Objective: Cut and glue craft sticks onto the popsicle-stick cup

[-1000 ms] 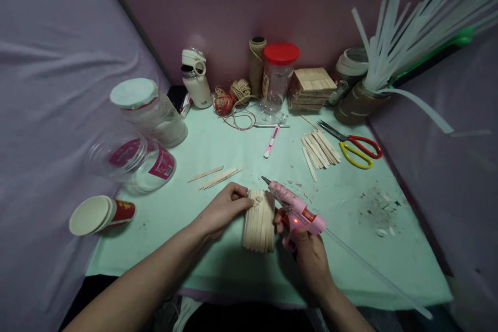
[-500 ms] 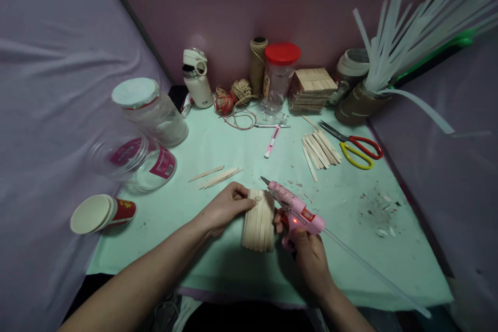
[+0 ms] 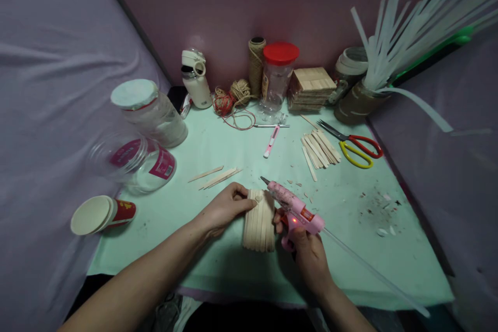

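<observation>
My left hand pinches the upper left corner of a small panel of popsicle sticks laid side by side, its thumb across the front. A small pale blob shows near the thumb tip. In my right hand is a pink hot glue gun, its indicator lit orange. The nozzle points up and left, above the panel's top edge. A long clear glue stick trails from the gun's rear toward the lower right. Fingers of the right hand lie close to the panel's right edge; whether they touch it I cannot tell.
Thin sticks lie beyond my left hand. Further back are a pink cutter, loose popsicle sticks and scissors. Jars, twine and a stick stack line the back. Paper cups lie left; scraps litter the right.
Hands, panel and glue gun hold almost the same position. The whole view has shifted very slightly.
</observation>
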### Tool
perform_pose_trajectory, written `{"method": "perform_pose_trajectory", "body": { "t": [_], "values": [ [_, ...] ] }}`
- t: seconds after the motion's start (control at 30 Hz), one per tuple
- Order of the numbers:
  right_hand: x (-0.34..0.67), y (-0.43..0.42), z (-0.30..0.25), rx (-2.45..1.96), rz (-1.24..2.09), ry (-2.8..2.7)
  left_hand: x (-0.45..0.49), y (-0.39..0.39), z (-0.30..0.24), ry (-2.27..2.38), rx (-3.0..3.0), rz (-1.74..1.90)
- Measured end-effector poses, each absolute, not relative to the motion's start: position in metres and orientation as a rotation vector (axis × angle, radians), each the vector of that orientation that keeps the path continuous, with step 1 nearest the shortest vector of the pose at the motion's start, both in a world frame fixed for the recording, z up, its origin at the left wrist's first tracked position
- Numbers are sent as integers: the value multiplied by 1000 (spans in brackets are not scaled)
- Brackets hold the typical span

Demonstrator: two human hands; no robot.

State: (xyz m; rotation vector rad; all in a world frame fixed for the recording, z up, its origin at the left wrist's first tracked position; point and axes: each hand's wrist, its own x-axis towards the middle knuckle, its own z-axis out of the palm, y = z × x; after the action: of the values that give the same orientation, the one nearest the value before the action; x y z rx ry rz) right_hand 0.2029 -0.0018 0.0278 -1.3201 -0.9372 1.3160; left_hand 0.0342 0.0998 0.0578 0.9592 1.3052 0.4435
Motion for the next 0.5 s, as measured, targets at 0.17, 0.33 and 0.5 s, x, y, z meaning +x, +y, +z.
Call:
{"method": "perform_pose_trajectory", "body": {
  "t": [0.17,0.33,0.5],
  "values": [
    [203,-2,27,-1328,1308,-943,35,100,60,1299,940,455],
    [203,-2,26,-1322,1303,-954,35,100,58,1308,968,444],
    [203,-3,25,-1314,1304,-971,34,100,56,1305,972,441]
  ]
}}
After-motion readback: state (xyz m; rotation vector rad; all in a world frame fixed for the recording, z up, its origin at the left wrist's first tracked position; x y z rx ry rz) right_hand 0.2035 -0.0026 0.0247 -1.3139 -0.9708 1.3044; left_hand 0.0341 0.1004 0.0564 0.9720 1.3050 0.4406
